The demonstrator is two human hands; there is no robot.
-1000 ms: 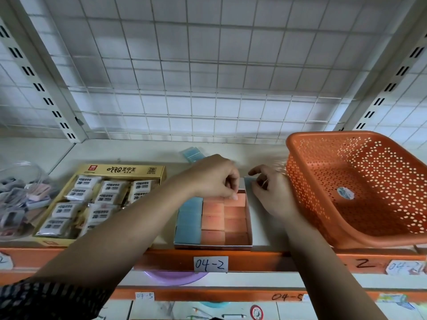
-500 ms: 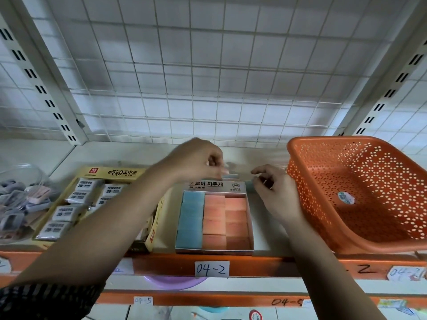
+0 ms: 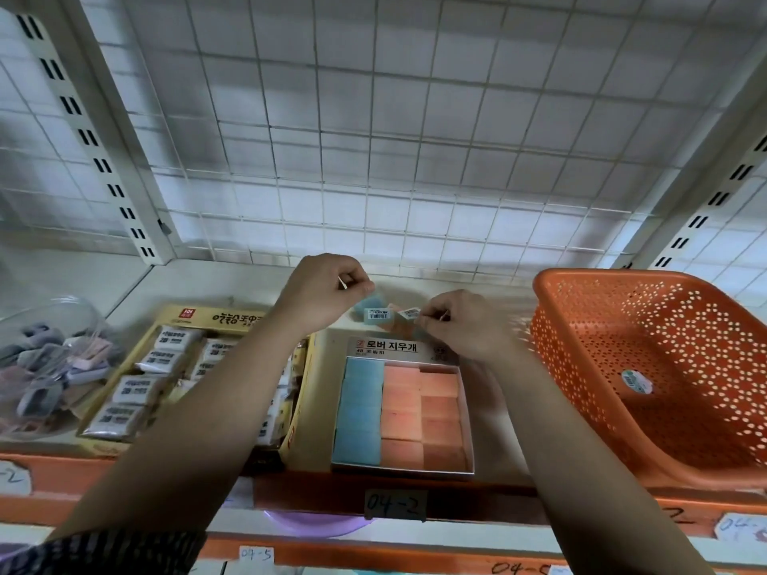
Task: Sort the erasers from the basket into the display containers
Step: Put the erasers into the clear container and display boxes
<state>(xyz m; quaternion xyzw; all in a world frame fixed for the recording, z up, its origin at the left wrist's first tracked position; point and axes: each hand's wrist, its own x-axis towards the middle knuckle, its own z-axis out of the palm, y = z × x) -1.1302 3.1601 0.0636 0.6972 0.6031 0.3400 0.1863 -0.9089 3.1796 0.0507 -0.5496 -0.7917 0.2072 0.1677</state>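
Two hands: both are raised over the back of the shelf (image 3: pixel 199 284), behind the display box (image 3: pixel 402 471), near each other but not touching.
Left hand (image 3: pixel 328 290): the fingers are curled in toward the palm, with their tips just above a plain blue eraser (image 3: pixel 365 302). I cannot tell whether they pinch it or only come close, since the spot is blurred.
Right hand (image 3: pixel 460 325): thumb and forefinger are pressed together on the right end of a small labelled eraser (image 3: pixel 409 314). The other fingers are curled beneath.
Labelled eraser: it looks pinkish, with its barcode sticker facing up, and sits between the two hands behind the box's printed flap.
Barcoded blue eraser (image 3: pixel 377 316): it is just beside the labelled eraser on the left, in front of the plain blue one. What it rests on is hidden.
Display box: it stands at the shelf's front edge, with one column of blue erasers on the left and two columns of pink-orange ones filling the rest.
Basket (image 3: pixel 581 284): orange and perforated, it stands at the right of the shelf. One small round white-and-green item (image 3: pixel 637 381) lies on its floor, too small to identify.
Yellow box (image 3: pixel 232 317): it sits left of the display box and holds wrapped white erasers, partly covered by the left forearm.
Clear tub (image 3: pixel 50 321): at the far left, it holds grey and pink pieces.
Tag (image 3: pixel 394 504): it reads "04-2" and is fixed to the orange shelf edge below the display box.
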